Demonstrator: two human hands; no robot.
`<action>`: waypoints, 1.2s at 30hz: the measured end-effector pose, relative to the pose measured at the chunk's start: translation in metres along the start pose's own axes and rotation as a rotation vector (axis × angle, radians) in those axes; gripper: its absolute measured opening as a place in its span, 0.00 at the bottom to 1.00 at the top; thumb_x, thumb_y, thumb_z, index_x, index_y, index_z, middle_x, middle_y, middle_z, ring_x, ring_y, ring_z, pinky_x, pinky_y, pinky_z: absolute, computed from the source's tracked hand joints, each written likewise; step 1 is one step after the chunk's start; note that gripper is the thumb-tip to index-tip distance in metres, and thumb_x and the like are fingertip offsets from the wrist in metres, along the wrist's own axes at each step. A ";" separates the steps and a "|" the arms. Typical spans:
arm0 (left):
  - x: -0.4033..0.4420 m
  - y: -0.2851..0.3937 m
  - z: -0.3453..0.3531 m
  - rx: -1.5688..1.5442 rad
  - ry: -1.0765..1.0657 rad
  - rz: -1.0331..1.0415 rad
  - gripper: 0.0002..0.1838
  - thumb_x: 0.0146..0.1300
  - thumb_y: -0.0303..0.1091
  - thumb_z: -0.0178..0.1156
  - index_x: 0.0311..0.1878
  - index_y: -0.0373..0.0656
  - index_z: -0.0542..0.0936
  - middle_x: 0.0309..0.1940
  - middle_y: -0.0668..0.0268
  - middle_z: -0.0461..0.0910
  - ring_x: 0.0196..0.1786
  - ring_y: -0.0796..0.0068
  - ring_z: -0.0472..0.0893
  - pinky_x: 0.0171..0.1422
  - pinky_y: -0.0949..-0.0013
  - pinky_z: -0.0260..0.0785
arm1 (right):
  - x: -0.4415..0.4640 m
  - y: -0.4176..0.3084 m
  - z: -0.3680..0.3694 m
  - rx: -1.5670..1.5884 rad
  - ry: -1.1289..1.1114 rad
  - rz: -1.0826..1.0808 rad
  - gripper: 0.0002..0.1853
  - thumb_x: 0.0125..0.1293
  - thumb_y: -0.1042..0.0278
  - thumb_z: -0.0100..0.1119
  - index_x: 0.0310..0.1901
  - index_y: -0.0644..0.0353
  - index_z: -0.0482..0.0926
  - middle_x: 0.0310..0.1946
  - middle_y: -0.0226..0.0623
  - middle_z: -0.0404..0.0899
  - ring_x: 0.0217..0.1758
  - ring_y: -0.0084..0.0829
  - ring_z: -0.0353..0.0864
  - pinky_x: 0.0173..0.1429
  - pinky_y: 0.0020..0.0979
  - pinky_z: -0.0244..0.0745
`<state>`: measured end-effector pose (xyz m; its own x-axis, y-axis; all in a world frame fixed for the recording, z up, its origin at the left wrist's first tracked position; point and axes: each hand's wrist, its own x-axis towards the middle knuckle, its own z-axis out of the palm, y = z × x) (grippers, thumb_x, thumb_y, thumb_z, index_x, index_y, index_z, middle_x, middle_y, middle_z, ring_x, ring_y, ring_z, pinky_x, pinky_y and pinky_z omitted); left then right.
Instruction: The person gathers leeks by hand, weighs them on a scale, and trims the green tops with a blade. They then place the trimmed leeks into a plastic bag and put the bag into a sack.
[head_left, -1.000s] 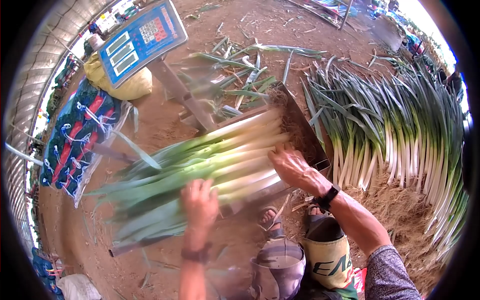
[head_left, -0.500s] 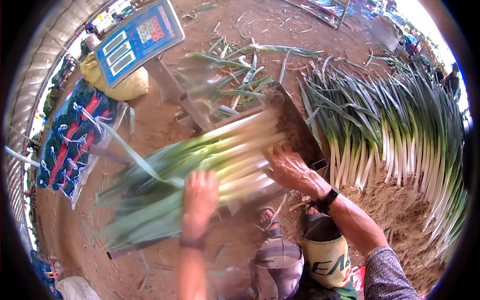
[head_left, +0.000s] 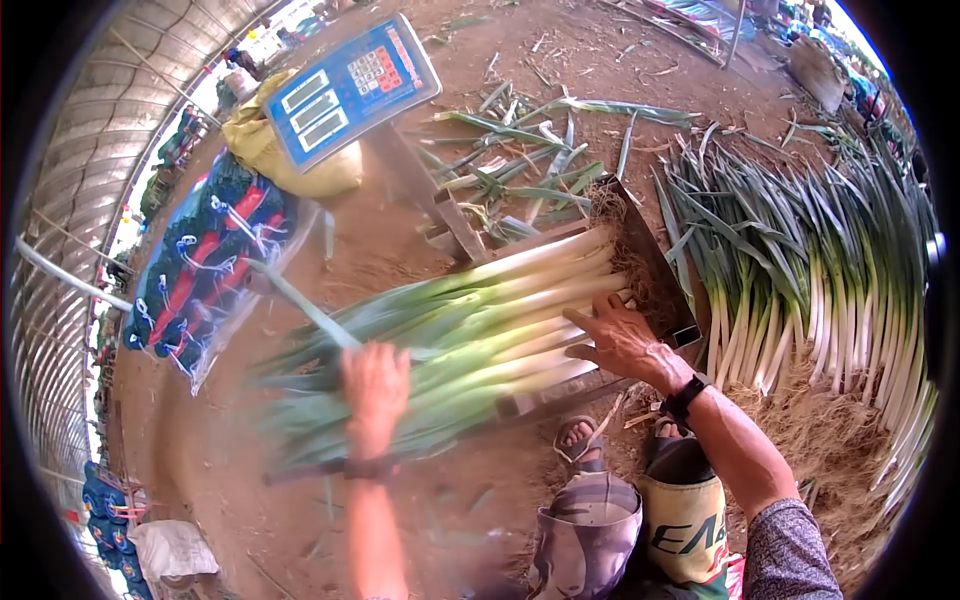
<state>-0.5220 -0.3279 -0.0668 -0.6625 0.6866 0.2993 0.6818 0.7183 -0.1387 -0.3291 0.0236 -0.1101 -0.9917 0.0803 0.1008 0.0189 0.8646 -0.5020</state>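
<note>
A row of leeks (head_left: 500, 320) lies across a metal platform, white stems to the right and green leaves to the left. My left hand (head_left: 376, 395), blurred by motion, is over the leaves with its fingers curled together at the end of a long loose leek leaf (head_left: 305, 303), which slants up to the left. The wrist carries a dark band. My right hand (head_left: 625, 340) has its fingers apart over the white stems close to the roots (head_left: 632, 268). An upright metal plate (head_left: 662, 235) stands behind the root ends.
A blue scale display (head_left: 350, 92) rises on a post behind the platform. Many leeks (head_left: 800, 260) stand in rows at right, roots (head_left: 840, 440) toward me. Leaf scraps (head_left: 525, 165) litter the dirt. A yellow sack (head_left: 310, 160) and a netted blue-red bundle (head_left: 205, 265) lie left.
The whole view has shifted, moving the scene rightward. My left hand has slid left along the leaves with the loose leaf at its fingers. My right hand stays near the root ends, fingers more spread.
</note>
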 end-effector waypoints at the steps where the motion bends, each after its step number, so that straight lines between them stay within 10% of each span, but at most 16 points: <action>1: -0.005 0.002 -0.009 -0.033 -0.062 -0.035 0.15 0.74 0.45 0.56 0.40 0.42 0.82 0.36 0.56 0.83 0.46 0.50 0.81 0.59 0.49 0.68 | 0.000 0.001 0.001 -0.007 -0.002 0.006 0.33 0.68 0.41 0.64 0.70 0.49 0.74 0.51 0.51 0.71 0.50 0.50 0.79 0.54 0.47 0.75; 10: -0.037 0.014 0.001 -0.339 -0.228 -0.414 0.18 0.79 0.46 0.48 0.39 0.42 0.78 0.36 0.51 0.81 0.43 0.39 0.79 0.47 0.43 0.69 | 0.005 -0.002 -0.004 -0.016 -0.027 0.032 0.33 0.68 0.41 0.64 0.69 0.50 0.75 0.48 0.49 0.73 0.51 0.49 0.77 0.55 0.47 0.74; 18: -0.060 -0.025 -0.003 0.087 -0.023 -0.295 0.17 0.78 0.44 0.50 0.40 0.42 0.80 0.40 0.54 0.83 0.50 0.50 0.80 0.61 0.45 0.63 | 0.004 -0.001 -0.001 -0.089 -0.036 0.027 0.34 0.68 0.41 0.64 0.70 0.50 0.74 0.51 0.50 0.73 0.52 0.49 0.77 0.55 0.48 0.75; 22: -0.066 -0.026 -0.016 -0.023 -0.378 -0.573 0.22 0.78 0.47 0.48 0.39 0.37 0.80 0.40 0.46 0.85 0.47 0.39 0.82 0.54 0.42 0.71 | 0.008 -0.003 -0.001 -0.055 -0.086 0.060 0.34 0.67 0.42 0.66 0.70 0.48 0.74 0.52 0.50 0.72 0.52 0.49 0.78 0.56 0.48 0.75; 32: -0.059 -0.002 -0.001 -0.227 0.170 -0.453 0.13 0.74 0.34 0.55 0.53 0.37 0.79 0.53 0.49 0.80 0.56 0.45 0.78 0.64 0.46 0.67 | 0.009 -0.004 -0.001 0.029 -0.137 0.112 0.33 0.68 0.44 0.65 0.70 0.49 0.73 0.51 0.55 0.75 0.53 0.55 0.78 0.55 0.51 0.76; 36: -0.044 0.059 -0.008 -0.191 0.063 -0.098 0.26 0.72 0.39 0.57 0.69 0.37 0.73 0.67 0.52 0.74 0.72 0.52 0.70 0.80 0.45 0.53 | 0.003 0.012 0.017 -0.086 0.006 -0.060 0.32 0.69 0.46 0.63 0.70 0.53 0.74 0.49 0.58 0.77 0.53 0.57 0.78 0.56 0.54 0.75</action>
<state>-0.4501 -0.3166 -0.0807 -0.7119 0.6022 0.3614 0.6655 0.7428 0.0733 -0.3342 0.0259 -0.1305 -0.9905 0.0300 0.1340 -0.0293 0.9073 -0.4194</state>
